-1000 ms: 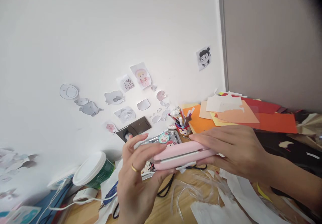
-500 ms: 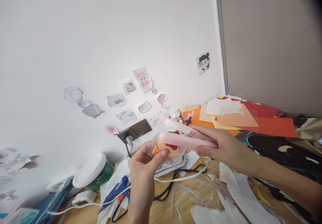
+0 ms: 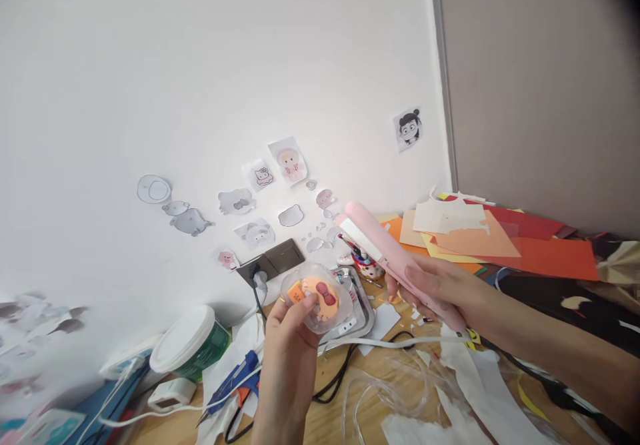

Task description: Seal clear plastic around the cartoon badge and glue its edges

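My left hand (image 3: pixel 295 328) pinches a round, clear plastic-covered piece (image 3: pixel 325 298) between thumb and fingers. Inside the plastic I see an orange cartoon cutout with a dark red bow and a small orange block. My right hand (image 3: pixel 430 288) is wrapped round a pink hair straightener (image 3: pixel 395 251), which tilts up and to the left. The straightener's plates look closed or nearly so, and its tip is apart from the plastic piece. A white cord runs from its rear end leftward across the desk.
A blue hot glue gun (image 3: pixel 235 378) and a lidded tub (image 3: pixel 187 341) are at the left. Behind my hands stand a metal tray (image 3: pixel 367 318) and a dotted pen cup (image 3: pixel 369 268). Coloured paper (image 3: pixel 550 255) lies at the right; clear plastic strips (image 3: pixel 385 391) lie in front.
The straightener has moved away from the plastic piece, turned upward and its arms have come together. My left hand has tipped the piece so its face shows more.
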Tool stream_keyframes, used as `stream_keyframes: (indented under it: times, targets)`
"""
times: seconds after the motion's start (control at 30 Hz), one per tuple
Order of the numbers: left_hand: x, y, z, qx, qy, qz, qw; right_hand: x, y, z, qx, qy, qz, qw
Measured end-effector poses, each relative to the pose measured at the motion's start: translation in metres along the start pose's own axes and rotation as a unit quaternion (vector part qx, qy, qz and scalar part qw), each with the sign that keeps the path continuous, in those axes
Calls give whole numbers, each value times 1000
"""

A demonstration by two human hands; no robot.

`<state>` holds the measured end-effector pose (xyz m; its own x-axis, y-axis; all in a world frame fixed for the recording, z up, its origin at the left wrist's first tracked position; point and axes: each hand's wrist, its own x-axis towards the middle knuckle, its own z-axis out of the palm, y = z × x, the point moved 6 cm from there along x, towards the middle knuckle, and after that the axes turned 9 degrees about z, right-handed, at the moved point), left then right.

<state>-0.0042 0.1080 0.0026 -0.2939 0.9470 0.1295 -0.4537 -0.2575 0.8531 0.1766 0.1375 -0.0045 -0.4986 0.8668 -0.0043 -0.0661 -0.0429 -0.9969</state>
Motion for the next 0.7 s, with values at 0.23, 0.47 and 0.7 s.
stream_keyframes:
  times: [0.23, 0.47, 0.7]
  targets:
    - [-1, -17, 0, -132, -74, -107, 983, -3, -8, 6, -6, -26, -15, 1000]
    - [-10, -28, 13, -232, -133, -180, 947, -7, 1, 13, -18, -44, 28, 998]
    - [-8, -30, 13, -206, -137, -171, 954, -10, 0, 16, -21, -22, 66, 997]
